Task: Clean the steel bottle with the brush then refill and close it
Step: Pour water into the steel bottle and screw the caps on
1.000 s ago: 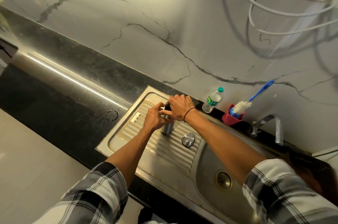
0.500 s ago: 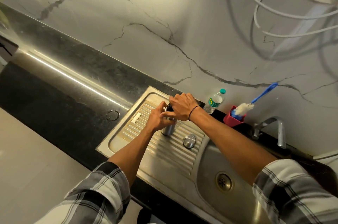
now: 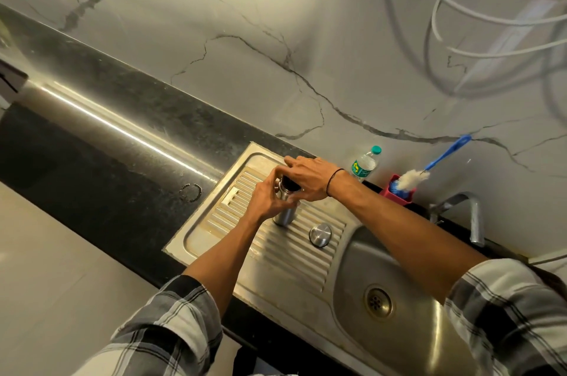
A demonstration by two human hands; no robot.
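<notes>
The steel bottle (image 3: 284, 216) stands upright on the ribbed drainboard (image 3: 294, 256) of the sink. My left hand (image 3: 270, 197) grips its upper body from the left. My right hand (image 3: 306, 176) lies over the top, its fingers curled round the bottle's black lid (image 3: 290, 183), which shows partly under the palm. A round steel cap (image 3: 320, 234) lies on the drainboard to the right of the bottle. The bottle brush (image 3: 414, 178), white bristles and blue handle, stands in a red holder (image 3: 395, 191) by the wall.
A plastic water bottle (image 3: 363, 164) with a teal cap stands against the marble wall behind my right wrist. The tap (image 3: 474, 216) hangs over the sink basin (image 3: 362, 265) with its drain (image 3: 377, 302). Black countertop (image 3: 92, 145) extends to the left. White cables hang at upper right.
My right hand has turned on the bottle's top, its fingers now reaching further left, and the black lid shows more. The bottle stays in place in my left hand.
</notes>
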